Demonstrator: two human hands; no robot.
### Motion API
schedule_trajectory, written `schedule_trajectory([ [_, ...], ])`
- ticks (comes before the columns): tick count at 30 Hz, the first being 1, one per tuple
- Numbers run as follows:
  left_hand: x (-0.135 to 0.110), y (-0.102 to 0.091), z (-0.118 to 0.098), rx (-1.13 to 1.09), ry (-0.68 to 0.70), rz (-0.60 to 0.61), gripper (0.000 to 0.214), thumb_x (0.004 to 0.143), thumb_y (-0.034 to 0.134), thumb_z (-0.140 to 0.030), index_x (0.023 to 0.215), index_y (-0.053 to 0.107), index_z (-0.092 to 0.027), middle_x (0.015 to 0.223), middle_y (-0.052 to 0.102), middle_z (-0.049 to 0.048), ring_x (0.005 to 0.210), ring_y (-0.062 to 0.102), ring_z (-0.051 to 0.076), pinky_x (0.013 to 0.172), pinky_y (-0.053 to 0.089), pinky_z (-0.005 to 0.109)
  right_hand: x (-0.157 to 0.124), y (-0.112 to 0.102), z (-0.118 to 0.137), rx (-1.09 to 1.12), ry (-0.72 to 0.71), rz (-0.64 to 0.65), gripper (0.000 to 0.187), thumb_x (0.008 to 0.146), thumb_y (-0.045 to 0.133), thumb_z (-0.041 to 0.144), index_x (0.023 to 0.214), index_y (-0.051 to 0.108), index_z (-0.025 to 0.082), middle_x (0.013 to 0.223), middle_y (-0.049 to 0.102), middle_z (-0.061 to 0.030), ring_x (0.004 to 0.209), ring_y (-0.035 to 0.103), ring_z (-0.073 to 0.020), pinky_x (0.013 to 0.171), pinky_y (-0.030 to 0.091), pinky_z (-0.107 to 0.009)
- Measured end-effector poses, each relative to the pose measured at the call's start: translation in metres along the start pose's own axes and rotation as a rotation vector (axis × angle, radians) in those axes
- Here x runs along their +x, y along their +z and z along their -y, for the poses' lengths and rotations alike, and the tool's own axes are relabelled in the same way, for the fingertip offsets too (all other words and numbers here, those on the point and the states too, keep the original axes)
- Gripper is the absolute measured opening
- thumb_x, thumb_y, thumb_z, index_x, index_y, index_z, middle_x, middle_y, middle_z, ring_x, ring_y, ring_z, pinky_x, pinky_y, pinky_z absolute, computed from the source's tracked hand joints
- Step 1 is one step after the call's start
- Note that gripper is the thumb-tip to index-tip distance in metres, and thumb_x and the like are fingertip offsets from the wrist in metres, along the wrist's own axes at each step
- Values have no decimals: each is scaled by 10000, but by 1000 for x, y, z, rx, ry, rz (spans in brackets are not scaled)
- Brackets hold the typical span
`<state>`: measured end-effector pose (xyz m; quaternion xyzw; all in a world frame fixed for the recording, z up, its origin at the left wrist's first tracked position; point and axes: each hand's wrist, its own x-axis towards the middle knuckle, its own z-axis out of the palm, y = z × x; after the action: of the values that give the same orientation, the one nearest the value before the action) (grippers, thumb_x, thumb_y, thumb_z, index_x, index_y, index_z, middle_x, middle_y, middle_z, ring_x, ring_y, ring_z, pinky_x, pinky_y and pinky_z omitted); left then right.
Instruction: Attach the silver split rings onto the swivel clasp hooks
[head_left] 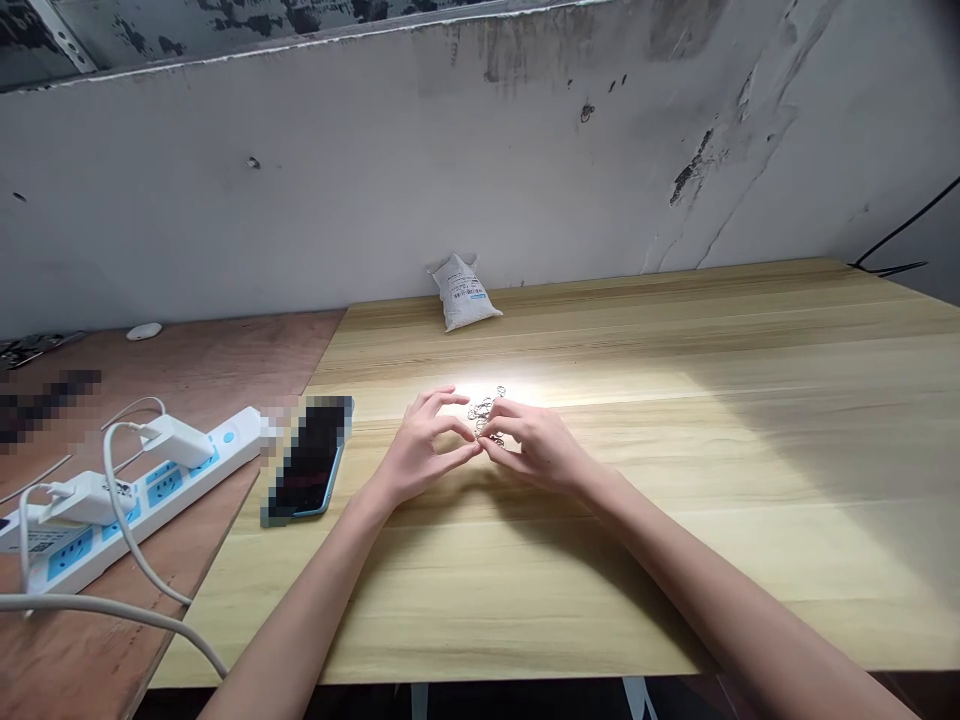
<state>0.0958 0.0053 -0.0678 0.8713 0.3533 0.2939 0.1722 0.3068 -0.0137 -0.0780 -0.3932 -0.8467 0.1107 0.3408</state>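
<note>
Several small metal rings (480, 409) lie in a loose pile in the bright patch of light at the middle of the wooden table. Just in front of them, my left hand (420, 450) pinches with thumb and index finger, its other fingers held off and curved. My right hand (544, 450) meets it from the other side, also in a pinch. Between the touching fingertips is a tiny piece that looks like one of the metal rings; its details are too small to make out. Part of the pile is hidden behind my right fingers.
A white printed packet (465, 295) stands at the table's back by the wall (360, 190). On the left lies a phone (311, 460), partly blurred out. Beyond it, a white power strip (161, 490) with plugged chargers and cables sits on a reddish-brown board (247, 350).
</note>
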Motion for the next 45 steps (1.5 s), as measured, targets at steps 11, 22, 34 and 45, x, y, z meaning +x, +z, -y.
schedule_trajectory([
  [11,3,-2,0,115,86,-76,95,892,632,-256,871,724,-272,1240,613,29,1297,437,251,1065,390,445,2,1,1,229,149,2,220,925,565,267,743,650,178,754,558,-7,625,453,-108,589,349,-249],
  [22,4,-12,-7,-343,-67,-73,74,852,689,-301,832,727,-241,1321,568,61,1334,435,264,1127,327,496,7,-17,5,720,273,228,333,921,555,482,880,697,184,779,580,-19,687,465,-131,606,360,-262],
  [34,4,-11,-2,-376,-103,-27,42,869,656,-265,855,677,-232,1332,559,54,1334,443,243,1128,334,480,4,-4,9,530,210,284,230,927,572,359,852,698,181,795,560,-11,676,460,-114,622,342,-256],
  [45,-4,-21,16,311,35,162,72,839,602,-199,787,648,-216,1237,593,50,1266,457,283,1030,367,499,1,-20,-13,-88,216,263,195,874,644,354,788,697,187,764,616,-11,606,455,-99,558,250,-258],
])
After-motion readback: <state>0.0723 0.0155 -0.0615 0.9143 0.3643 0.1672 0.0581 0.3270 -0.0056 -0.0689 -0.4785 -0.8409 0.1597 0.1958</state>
